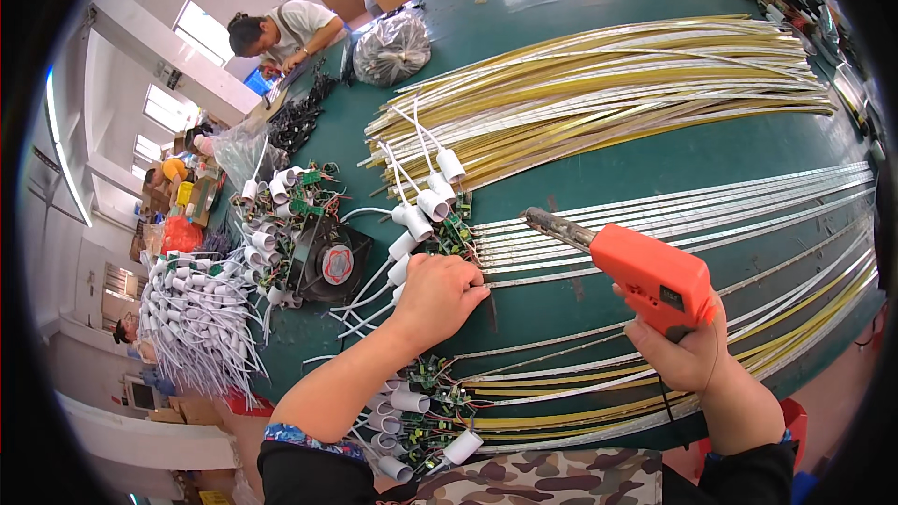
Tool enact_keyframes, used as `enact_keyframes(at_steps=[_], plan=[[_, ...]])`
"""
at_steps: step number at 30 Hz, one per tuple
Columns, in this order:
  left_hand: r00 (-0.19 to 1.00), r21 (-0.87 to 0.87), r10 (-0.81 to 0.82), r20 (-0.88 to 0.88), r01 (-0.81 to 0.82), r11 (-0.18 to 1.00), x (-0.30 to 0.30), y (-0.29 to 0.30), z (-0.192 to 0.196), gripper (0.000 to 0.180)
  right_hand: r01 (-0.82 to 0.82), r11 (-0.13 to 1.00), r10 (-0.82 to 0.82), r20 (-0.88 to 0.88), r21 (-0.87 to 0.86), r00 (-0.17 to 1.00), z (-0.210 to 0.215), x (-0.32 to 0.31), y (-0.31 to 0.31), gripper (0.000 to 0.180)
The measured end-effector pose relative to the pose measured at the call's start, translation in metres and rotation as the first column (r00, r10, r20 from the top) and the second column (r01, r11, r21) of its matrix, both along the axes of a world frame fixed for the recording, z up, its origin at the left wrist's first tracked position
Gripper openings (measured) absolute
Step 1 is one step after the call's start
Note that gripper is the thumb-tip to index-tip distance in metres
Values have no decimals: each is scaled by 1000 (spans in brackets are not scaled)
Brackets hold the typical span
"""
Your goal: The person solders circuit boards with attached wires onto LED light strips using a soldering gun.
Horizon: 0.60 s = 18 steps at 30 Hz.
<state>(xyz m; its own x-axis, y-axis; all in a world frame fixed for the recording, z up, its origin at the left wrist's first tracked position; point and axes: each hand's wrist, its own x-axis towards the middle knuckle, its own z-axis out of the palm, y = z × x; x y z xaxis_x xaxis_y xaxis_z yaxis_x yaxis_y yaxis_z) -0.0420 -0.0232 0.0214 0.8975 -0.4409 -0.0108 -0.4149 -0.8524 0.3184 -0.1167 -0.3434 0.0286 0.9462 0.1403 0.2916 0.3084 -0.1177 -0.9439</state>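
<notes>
My right hand grips an orange soldering gun, its dark metal tip pointing left above a row of thin silver strips. My left hand is closed in a pinch at the left ends of those strips; what its fingers hold is hidden. Just beyond it lie small green circuit boards with thin wires, beside white cylindrical caps with white cables. Nearer to me, more white caps and boards lie at the ends of silver and yellow strips.
A thick pile of yellow and silver strips spans the far side of the green table. To the left stand a black fan and a heap of white caps with cables. A co-worker bends over the far left edge, near a plastic bag.
</notes>
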Motion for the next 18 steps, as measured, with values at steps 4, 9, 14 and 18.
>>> enact_keyframes(at_steps=[4,9,14,18], plan=[[972,60,-105,211,94,994,1,-5,7,17,30,999,-30,29,11,999,-1,0,1,48],[943,149,-204,261,169,974,7,-1,7,25,26,999,-26,-1,27,1000,-1,1,1,49],[890,242,-285,356,207,948,9,-2,12,29,32,999,-32,15,20,999,-2,1,2,49],[883,307,-301,360,192,932,13,1,16,30,36,999,-36,-6,38,999,-2,0,2,49]])
